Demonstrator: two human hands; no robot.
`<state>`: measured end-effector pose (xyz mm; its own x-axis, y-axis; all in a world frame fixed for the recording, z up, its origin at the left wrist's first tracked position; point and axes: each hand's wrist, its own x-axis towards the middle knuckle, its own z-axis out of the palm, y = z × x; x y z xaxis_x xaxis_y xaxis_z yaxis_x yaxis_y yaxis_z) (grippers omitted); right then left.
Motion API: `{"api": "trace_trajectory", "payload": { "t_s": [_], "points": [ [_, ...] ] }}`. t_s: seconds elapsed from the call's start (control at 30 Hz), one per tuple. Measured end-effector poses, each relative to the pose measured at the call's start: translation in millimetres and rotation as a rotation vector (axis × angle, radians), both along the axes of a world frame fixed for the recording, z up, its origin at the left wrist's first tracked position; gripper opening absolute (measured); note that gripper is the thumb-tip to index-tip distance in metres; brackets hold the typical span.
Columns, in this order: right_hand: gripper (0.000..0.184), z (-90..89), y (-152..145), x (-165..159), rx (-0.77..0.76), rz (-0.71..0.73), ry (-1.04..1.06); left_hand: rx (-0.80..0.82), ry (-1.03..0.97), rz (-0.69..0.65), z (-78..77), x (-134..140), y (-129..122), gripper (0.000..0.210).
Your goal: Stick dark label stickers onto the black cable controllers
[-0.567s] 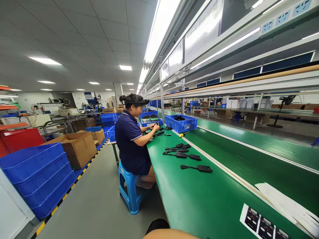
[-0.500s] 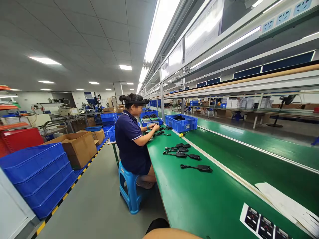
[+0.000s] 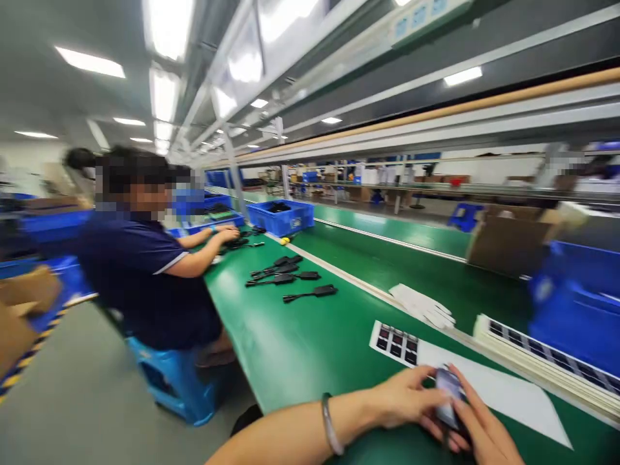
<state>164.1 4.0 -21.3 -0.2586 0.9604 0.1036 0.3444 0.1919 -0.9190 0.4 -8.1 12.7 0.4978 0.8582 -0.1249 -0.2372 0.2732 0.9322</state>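
Head view has swung down to your bench: both your left hand (image 3: 404, 400) and right hand (image 3: 479, 429) now clasp a small dark glossy part (image 3: 448, 394) over the white label sheet (image 3: 489, 391).

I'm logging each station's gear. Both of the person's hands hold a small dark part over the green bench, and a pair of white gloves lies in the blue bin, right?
Not quite: in the head view the white gloves lie on the green bench, not in the blue bin. The left hand and right hand do hold the small dark part.
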Motion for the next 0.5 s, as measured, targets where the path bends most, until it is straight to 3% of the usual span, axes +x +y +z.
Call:
{"api": "trace_trajectory", "payload": {
  "t_s": [0.23,0.5],
  "points": [
    [0.065,19.4,-14.2,-11.2,-0.102,0.066,0.138,-0.078,0.053,0.025,18.2,-0.1,-7.0,0.045],
    [0.072,25.0,-17.4,-13.8,-0.220,0.154,0.315,0.006,0.162,0.049,20.4,-1.3,-10.8,0.039]
  ]
}}
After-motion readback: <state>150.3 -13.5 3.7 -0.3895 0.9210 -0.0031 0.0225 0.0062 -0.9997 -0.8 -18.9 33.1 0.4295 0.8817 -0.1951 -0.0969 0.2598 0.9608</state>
